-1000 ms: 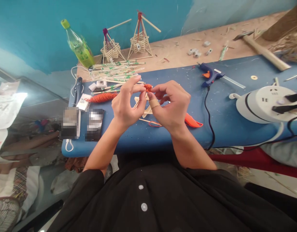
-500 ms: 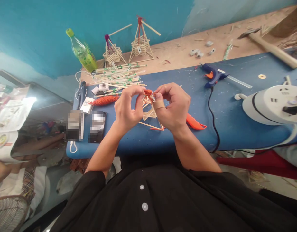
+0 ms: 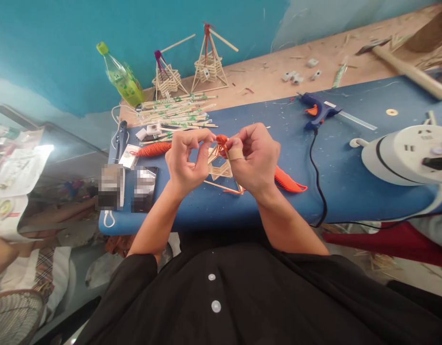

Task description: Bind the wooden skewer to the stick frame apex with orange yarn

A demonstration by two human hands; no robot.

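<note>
A small pyramid-shaped frame of thin wooden sticks (image 3: 222,170) stands on the blue table cover in front of me. Orange string (image 3: 221,139) is wound round its peak, where the sticks meet. My left hand (image 3: 187,160) is closed in a pinch on the string, at the left of the peak. From the other side, my right hand (image 3: 255,160), with a plaster on its thumb, pinches the string close to the peak. The right fingertips partly hide the frame's right side. An orange-handled tool (image 3: 290,181) lies partly behind my right hand.
Wound orange cord (image 3: 154,149) and wrapped sticks (image 3: 181,112) lie left. Two stick frames (image 3: 209,67) and a green bottle (image 3: 122,79) stand behind. A glue gun (image 3: 316,112), its black cable, a white power socket tower (image 3: 386,160) and a hammer (image 3: 409,72) are right.
My left hand has shifted slightly left, away from the peak, uncovering more of the string winding. My right hand stays near the peak, moved a little left.
</note>
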